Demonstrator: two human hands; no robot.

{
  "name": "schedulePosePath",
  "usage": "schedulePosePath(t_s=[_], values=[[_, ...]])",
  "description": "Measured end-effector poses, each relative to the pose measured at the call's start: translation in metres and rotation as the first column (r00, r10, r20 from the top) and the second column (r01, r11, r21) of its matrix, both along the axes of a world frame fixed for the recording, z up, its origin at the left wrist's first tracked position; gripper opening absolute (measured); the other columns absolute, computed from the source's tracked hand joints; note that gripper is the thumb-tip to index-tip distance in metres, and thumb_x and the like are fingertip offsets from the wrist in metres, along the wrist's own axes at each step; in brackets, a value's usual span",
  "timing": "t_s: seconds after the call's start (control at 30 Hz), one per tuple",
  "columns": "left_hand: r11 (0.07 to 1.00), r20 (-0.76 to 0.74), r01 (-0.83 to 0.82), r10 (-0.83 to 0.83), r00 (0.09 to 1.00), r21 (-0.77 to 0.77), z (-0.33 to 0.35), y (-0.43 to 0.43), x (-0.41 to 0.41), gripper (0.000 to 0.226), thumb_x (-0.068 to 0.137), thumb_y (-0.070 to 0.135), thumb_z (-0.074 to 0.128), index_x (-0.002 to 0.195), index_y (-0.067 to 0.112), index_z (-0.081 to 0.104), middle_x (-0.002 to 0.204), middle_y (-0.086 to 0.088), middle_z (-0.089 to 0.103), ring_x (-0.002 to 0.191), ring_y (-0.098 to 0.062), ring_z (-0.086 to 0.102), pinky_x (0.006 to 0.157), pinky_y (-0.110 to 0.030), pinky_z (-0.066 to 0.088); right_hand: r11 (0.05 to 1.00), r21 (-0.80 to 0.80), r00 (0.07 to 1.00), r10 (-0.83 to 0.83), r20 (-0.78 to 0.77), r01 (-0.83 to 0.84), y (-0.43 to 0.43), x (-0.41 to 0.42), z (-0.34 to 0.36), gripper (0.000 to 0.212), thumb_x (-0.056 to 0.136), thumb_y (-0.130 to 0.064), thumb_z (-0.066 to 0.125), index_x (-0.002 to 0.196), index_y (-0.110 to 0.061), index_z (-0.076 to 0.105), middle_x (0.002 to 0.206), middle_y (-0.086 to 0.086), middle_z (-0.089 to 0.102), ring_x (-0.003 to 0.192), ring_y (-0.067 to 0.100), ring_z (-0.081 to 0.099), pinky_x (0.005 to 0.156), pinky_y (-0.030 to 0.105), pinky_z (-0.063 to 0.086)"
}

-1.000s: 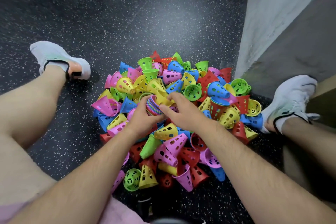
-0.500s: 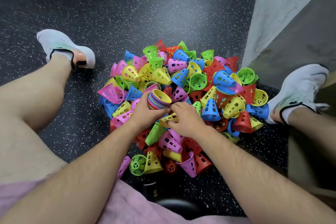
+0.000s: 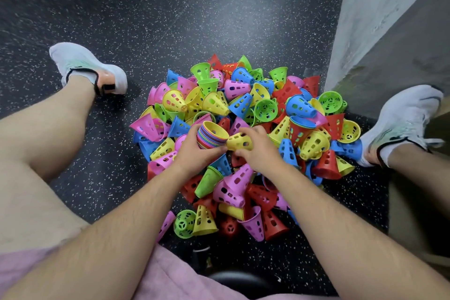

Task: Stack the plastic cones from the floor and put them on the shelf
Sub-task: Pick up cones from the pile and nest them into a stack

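Right hand (image 3: 258,154) has lifted a yellow cone (image 3: 239,142) off the floor pile (image 3: 233,192), pinching it just beside the stack (image 3: 210,134) that left hand (image 3: 194,153) grips. Mid-stacking; next, I'd guess, narrow end into the top.

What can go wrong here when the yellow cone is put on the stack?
1. The right hand pinches the yellow cone sideways beside the stack; it may enter crooked and jam.
2. The left hand holds the stack tilted above the loose pile; cones might slip out and mix back in.
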State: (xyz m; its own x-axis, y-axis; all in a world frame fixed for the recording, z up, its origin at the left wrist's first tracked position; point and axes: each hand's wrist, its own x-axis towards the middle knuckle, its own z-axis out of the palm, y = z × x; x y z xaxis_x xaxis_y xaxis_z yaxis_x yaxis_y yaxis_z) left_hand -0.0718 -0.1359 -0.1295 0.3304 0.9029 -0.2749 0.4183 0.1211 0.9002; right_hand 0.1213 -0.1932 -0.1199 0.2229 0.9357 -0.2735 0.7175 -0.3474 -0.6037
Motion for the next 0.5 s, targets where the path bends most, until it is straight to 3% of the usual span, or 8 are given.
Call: schedulePosePath(t_s=[0.13, 0.23, 0.3, 0.4, 0.5], values=[[1.000, -0.023, 0.014, -0.015, 1.000, -0.007, 0.001, 0.002, 0.000, 0.071, 0.076, 0.023, 0.091, 0.134, 0.022, 0.049, 0.108, 0.011, 0.063, 0.084, 0.011, 0.062, 0.068, -0.001, 0.044, 0.982, 0.175, 0.998, -0.057, -0.039, 0.063, 0.004, 0.018, 0.016, 0.046, 0.099, -0.019, 0.057, 0.143, -0.018, 0.048, 0.133, -0.007, 0.043, 0.110, 0.005, 0.046, 0.089, 0.021, 0.038], [0.999, -0.059, 0.035, -0.034, 0.998, 0.028, 0.000, 0.000, -0.001, 0.073, 0.076, 0.029, 0.091, 0.136, 0.024, 0.049, 0.108, 0.014, 0.062, 0.089, 0.009, 0.059, 0.066, 0.002, 0.041, 0.927, 0.358, 0.990, -0.074, -0.119, 0.112, 0.009, 0.016, 0.025, 0.035, 0.101, -0.006, 0.047, 0.133, -0.015, 0.059, 0.123, -0.008, 0.051, 0.110, 0.003, 0.048, 0.095, 0.026, 0.043], [0.998, -0.063, 0.036, -0.033, 0.997, 0.052, -0.006, 0.002, 0.002, 0.074, 0.076, 0.029, 0.091, 0.137, 0.024, 0.049, 0.108, 0.014, 0.061, 0.090, 0.011, 0.057, 0.066, 0.003, 0.040, 0.900, 0.429, 0.992, -0.028, -0.124, 0.079, 0.014, 0.006, 0.032, 0.037, 0.100, -0.004, 0.045, 0.131, -0.016, 0.060, 0.126, -0.004, 0.057, 0.112, 0.008, 0.053, 0.097, 0.027, 0.044], [0.999, -0.052, 0.024, -0.022, 0.998, 0.024, 0.002, 0.001, 0.003, 0.071, 0.076, 0.023, 0.091, 0.133, 0.023, 0.049, 0.105, 0.015, 0.060, 0.084, 0.011, 0.059, 0.066, 0.001, 0.042, 0.921, 0.389, 0.989, 0.073, -0.129, -0.017, 0.018, -0.014, 0.039, 0.044, 0.099, -0.007, 0.047, 0.139, -0.024, 0.053, 0.128, -0.001, 0.061, 0.117, 0.011, 0.054, 0.098, 0.025, 0.042], [0.999, 0.079, -0.044, 0.042, 0.996, 0.015, 0.024, -0.008, 0.000, 0.069, 0.075, 0.013, 0.091, 0.131, 0.019, 0.050, 0.102, 0.010, 0.062, 0.077, 0.011, 0.064, 0.066, -0.008, 0.050, 0.931, 0.340, 0.967, 0.199, -0.159, -0.135, 0.018, -0.031, 0.033, 0.042, 0.098, -0.008, 0.048, 0.136, -0.023, 0.056, 0.128, -0.001, 0.061, 0.123, 0.012, 0.052, 0.106, 0.030, 0.042]])
